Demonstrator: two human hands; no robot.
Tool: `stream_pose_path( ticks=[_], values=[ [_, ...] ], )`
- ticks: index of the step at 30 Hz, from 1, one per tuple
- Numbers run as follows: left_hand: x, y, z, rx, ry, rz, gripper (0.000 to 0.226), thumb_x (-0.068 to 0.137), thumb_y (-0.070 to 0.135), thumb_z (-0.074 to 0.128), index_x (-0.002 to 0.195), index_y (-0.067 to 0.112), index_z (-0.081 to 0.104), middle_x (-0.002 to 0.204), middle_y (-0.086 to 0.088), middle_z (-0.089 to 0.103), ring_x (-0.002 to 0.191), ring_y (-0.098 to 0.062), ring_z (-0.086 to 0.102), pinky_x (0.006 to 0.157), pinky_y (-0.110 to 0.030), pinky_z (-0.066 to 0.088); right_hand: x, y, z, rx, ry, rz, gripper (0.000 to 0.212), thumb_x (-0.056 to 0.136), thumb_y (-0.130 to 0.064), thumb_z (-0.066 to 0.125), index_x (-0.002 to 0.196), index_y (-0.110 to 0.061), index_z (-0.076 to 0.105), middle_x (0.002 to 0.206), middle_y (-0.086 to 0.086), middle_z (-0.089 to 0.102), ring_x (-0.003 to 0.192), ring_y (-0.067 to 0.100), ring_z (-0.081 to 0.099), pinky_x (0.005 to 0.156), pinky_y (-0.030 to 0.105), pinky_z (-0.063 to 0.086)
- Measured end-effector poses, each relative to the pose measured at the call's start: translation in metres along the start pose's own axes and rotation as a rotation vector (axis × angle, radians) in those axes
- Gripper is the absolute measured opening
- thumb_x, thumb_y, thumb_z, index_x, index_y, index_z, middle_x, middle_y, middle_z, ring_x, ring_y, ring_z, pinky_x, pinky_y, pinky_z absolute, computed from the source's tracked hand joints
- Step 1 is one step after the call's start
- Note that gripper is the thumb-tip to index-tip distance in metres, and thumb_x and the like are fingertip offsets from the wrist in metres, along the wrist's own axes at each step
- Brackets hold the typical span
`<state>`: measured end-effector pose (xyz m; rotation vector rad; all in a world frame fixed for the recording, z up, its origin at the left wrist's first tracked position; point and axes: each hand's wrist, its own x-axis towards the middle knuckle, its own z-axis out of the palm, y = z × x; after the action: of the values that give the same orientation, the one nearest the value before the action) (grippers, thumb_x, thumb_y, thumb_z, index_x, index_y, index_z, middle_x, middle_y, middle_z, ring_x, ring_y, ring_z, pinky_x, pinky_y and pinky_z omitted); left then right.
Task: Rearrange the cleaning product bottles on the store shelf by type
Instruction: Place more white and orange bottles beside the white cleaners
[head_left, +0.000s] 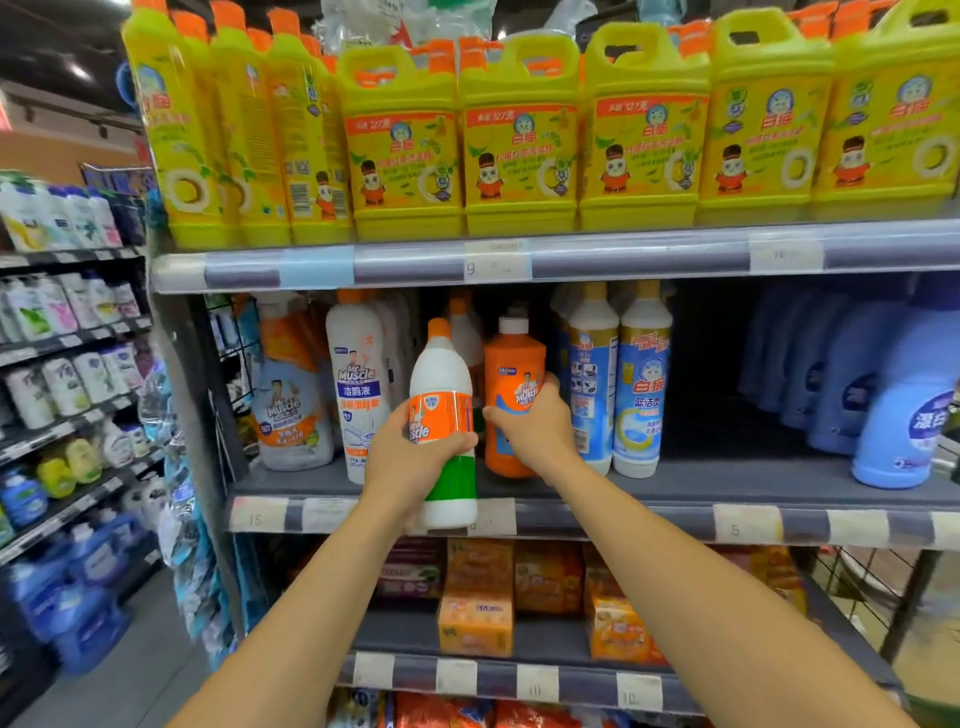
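In the head view, a white bottle (441, 374) with an orange cap is held in front of the middle shelf (701, 483), off its surface and slightly tilted. It is clasped round the label by the left hand (415, 457), thumb and fingers curled about its middle. It is probably being kept out of the row so that a place can be made for it. The right hand (537, 426) is wrapped round the orange bottle (511, 364), which stands upright on the same shelf just beside the blue-labelled bottles (641, 395). That grip is judged to be for shifting it sideways. More white bottles with orange caps are seen behind it, and a tall white bottle (356, 395) and a spray bottle (291, 400) of the same brand stand to the left, so grouping by kind appears unfinished.
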<state>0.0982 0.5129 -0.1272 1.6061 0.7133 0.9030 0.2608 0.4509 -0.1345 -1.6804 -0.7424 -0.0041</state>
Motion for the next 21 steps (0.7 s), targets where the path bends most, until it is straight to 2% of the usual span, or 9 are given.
stream_pose_path(
  ticks=[3, 6, 10, 13, 18, 21],
  values=[
    [0.009, -0.004, 0.001, 0.008, 0.025, 0.044, 0.062, 0.058, 0.03, 0.089, 0.113, 0.03, 0.06, 0.098, 0.004, 0.07, 0.087, -0.017, 0.068, 0.069, -0.035, 0.056, 0.0, 0.01, 0.008, -0.014, 0.03, -0.014, 0.078, 0.068, -0.029, 0.084, 0.128, -0.014, 0.037, 0.109, 0.002, 0.057, 0.093, 0.018, 0.058, 0.073, 0.027, 0.045],
    [0.019, -0.004, 0.003, 0.035, 0.036, 0.09, 0.061, 0.06, 0.029, 0.088, 0.112, 0.032, 0.056, 0.097, 0.008, 0.068, 0.084, -0.01, 0.066, 0.062, -0.026, 0.05, 0.001, 0.012, 0.017, -0.04, 0.059, -0.025, 0.08, 0.067, -0.026, 0.084, 0.13, -0.012, 0.035, 0.118, 0.012, 0.057, 0.104, 0.027, 0.059, 0.083, 0.038, 0.051],
    [0.039, -0.004, 0.007, 0.033, 0.045, 0.128, 0.063, 0.06, 0.024, 0.089, 0.112, 0.03, 0.055, 0.099, 0.006, 0.067, 0.089, -0.014, 0.066, 0.073, -0.034, 0.054, 0.002, 0.012, 0.022, -0.068, 0.093, -0.035, 0.082, 0.066, -0.023, 0.084, 0.13, -0.009, 0.034, 0.12, 0.017, 0.054, 0.107, 0.031, 0.057, 0.089, 0.046, 0.05],
    [0.053, -0.006, 0.011, 0.042, 0.047, 0.162, 0.072, 0.06, 0.021, 0.09, 0.12, 0.023, 0.052, 0.106, 0.001, 0.066, 0.095, -0.017, 0.065, 0.08, -0.038, 0.056, 0.002, 0.012, 0.022, -0.027, 0.09, -0.022, 0.079, 0.065, -0.021, 0.085, 0.127, -0.007, 0.037, 0.118, 0.016, 0.054, 0.106, 0.031, 0.057, 0.089, 0.045, 0.05],
    [0.065, -0.016, 0.02, 0.086, 0.039, 0.234, 0.087, 0.059, 0.018, 0.091, 0.132, 0.019, 0.044, 0.117, -0.003, 0.063, 0.103, -0.019, 0.063, 0.088, -0.04, 0.055, -0.001, 0.014, 0.016, -0.02, 0.054, 0.022, 0.076, 0.067, -0.024, 0.085, 0.125, -0.008, 0.039, 0.12, 0.013, 0.055, 0.108, 0.028, 0.057, 0.086, 0.035, 0.047],
    [0.07, -0.024, 0.023, 0.116, 0.045, 0.262, 0.086, 0.059, 0.018, 0.091, 0.132, 0.018, 0.046, 0.119, -0.003, 0.063, 0.104, -0.019, 0.062, 0.088, -0.039, 0.054, -0.004, 0.017, 0.009, -0.092, -0.03, 0.059, 0.077, 0.069, -0.022, 0.083, 0.129, -0.008, 0.038, 0.125, 0.013, 0.055, 0.114, 0.029, 0.055, 0.094, 0.039, 0.048]
  ],
)
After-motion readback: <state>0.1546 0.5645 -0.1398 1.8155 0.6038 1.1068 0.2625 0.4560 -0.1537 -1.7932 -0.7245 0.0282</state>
